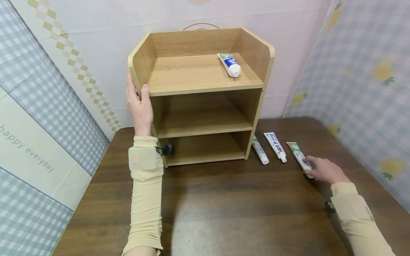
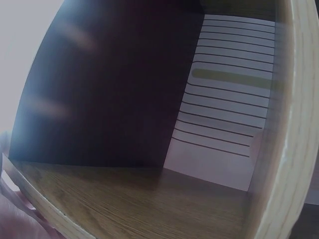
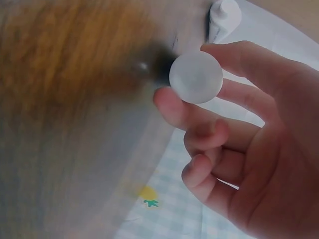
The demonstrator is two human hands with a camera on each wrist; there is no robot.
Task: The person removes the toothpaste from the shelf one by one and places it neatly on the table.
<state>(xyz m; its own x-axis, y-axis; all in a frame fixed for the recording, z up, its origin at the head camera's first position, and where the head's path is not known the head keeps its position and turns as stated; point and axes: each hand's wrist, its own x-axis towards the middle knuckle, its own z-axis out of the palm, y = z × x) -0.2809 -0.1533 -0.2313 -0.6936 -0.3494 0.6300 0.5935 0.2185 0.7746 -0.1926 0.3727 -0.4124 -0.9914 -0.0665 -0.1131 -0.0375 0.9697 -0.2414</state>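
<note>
The right hand (image 1: 325, 170), closest to the person, pinches a green-and-white toothpaste tube (image 1: 300, 159) near its capped end, while the tube lies on the counter (image 1: 224, 199). In the right wrist view, fingertips stand on either side of the round white cap (image 3: 196, 77) and the remaining fingers curl loosely beneath, touching nothing that shows. Taking that end makes sense, since it points toward the person and asks for the shorter reach.

Just left of it, a blue-and-white tube (image 1: 275, 147) lies apart, and next comes another tube (image 1: 260, 152) beside the shelf, its back end partly hidden by the side panel. All three have their caps facing forward, probably so each can be taken the same way, with gaps leaving room for fingers.

The wooden shelf (image 1: 205, 90) stands upright on the counter, open side to the person, so its levels are within easy reach. The left hand (image 1: 139, 103) grips its left side panel, fingers along the outside and thumb over the front edge, presumably to steady it.

Farther back, a blue-and-green tube (image 1: 229, 65) lies on the top board toward the right, cap forward too. Patterned cloth (image 1: 109, 21) hangs behind.
</note>
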